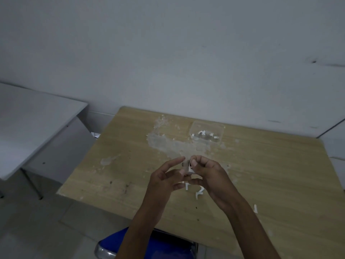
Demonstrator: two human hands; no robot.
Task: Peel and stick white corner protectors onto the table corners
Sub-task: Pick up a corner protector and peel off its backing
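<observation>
Both hands meet above the middle of a worn wooden table (270, 174). My right hand (209, 174) pinches a small white corner protector (190, 168) between thumb and forefinger. My left hand (166, 179) touches the same piece from the left, its index finger stretched out and the other fingers curled under it. Whether a backing strip is coming off is too small to tell. A clear plastic box (206, 133) with several white pieces inside stands farther back on the table.
White scraps (198, 193) lie on the table under my hands, another (255, 208) to the right. A patch of torn veneer (164, 141) marks the tabletop. A grey desk (37, 118) stands at left, a blue chair (164, 245) below, a white wall behind.
</observation>
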